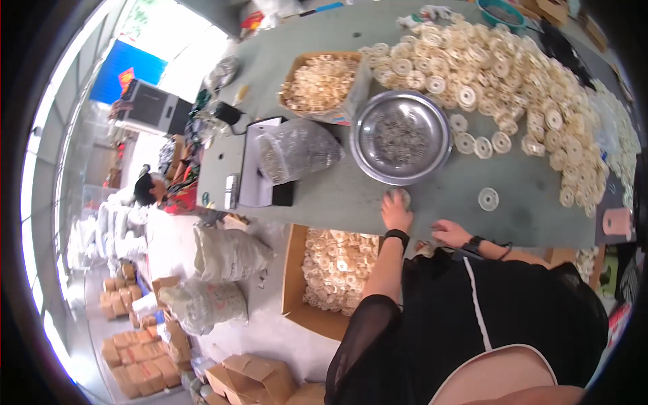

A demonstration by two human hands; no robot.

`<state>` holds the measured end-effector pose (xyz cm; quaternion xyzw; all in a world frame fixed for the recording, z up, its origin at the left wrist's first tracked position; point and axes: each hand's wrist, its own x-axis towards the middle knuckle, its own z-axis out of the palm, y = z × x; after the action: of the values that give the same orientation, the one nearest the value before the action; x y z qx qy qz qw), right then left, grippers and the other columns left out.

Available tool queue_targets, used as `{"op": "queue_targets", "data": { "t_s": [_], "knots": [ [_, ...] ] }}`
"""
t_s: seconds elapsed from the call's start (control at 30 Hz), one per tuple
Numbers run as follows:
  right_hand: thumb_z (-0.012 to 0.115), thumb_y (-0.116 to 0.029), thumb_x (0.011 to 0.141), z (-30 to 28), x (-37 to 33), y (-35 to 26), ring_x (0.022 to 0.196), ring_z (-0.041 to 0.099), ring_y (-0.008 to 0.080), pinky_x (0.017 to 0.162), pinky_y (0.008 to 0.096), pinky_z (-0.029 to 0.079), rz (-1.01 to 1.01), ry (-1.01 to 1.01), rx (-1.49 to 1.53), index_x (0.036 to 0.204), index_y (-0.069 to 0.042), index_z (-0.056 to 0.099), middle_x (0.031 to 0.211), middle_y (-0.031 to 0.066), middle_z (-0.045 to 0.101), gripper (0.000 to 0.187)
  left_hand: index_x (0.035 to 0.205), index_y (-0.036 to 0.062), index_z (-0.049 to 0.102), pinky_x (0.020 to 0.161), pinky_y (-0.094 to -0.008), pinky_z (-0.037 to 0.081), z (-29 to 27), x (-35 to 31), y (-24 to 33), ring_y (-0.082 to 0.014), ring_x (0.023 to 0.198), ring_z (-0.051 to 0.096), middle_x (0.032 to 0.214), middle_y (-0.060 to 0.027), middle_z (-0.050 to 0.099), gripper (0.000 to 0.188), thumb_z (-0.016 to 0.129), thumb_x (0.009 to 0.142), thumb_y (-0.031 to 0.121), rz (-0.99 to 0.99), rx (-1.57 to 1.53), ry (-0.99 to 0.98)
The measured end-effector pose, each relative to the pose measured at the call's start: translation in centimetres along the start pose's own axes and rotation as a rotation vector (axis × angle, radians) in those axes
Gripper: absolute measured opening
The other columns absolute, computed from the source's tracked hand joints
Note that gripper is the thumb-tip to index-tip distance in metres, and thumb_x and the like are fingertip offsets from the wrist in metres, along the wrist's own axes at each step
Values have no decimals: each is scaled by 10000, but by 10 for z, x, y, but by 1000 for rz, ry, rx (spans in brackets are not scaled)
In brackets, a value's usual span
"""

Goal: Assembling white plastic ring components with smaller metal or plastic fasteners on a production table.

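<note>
My left hand (397,214) is at the table's front edge, its fingers closed on a pale plastic wheel (403,196) that they partly cover. To its right, my right hand (450,233) rests by the same edge with curled fingers; whatever they hold is too small to make out. Just beyond my left hand stands a round steel bowl (361,158) with many small metal pieces (401,138) in it. A single pale wheel (488,198) lies flat on the table to the right. Several more wheels (482,147) sit between the bowl and a large heap of wheels (499,74).
Left of the bowl are a clear bag (300,150) of small parts and a box (287,101) of pale pieces. Below the table edge, an open carton (294,270) holds more wheels. Sacks (229,253) stand on the floor; another person (152,187) is at far left.
</note>
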<state>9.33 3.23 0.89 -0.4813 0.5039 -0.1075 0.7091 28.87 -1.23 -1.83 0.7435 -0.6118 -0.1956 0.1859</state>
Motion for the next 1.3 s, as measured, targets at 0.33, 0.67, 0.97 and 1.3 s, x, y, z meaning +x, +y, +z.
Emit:
{"op": "queue_targets", "data": {
  "t_s": [0.33,0.67,0.97,1.3],
  "knots": [
    [351,-421,849,-18,12,-16,955,534,245,832,414,417,101,-174,1066,1107,-103,489,1057,94,549,433,1130,-21,429,826,-357,410,-8,-70,77,-255,962,509,1041,-167,517,607,708,640,204,78,-686,-151],
    [400,-430,844,20,9,-48,687,587,199,599,357,512,186,-222,555,1023,-98,525,846,64,594,396,1134,7,482,781,-294,454,-54,-82,28,-205,926,559,1060,-140,543,405,605,756,83,78,-681,-138],
    [367,-444,860,51,6,-37,759,601,192,648,345,505,119,-111,579,986,-109,541,885,37,604,397,1044,-2,540,694,-262,472,-64,-104,18,-165,776,593,855,-103,609,328,618,733,63,73,-617,-53],
    [359,-539,831,60,-8,-74,793,576,185,661,349,471,120,-169,707,1019,-143,538,922,32,600,473,1038,33,519,714,-278,452,-96,-95,30,-176,795,556,893,-66,566,321,580,723,32,396,-410,182]
  ]
}}
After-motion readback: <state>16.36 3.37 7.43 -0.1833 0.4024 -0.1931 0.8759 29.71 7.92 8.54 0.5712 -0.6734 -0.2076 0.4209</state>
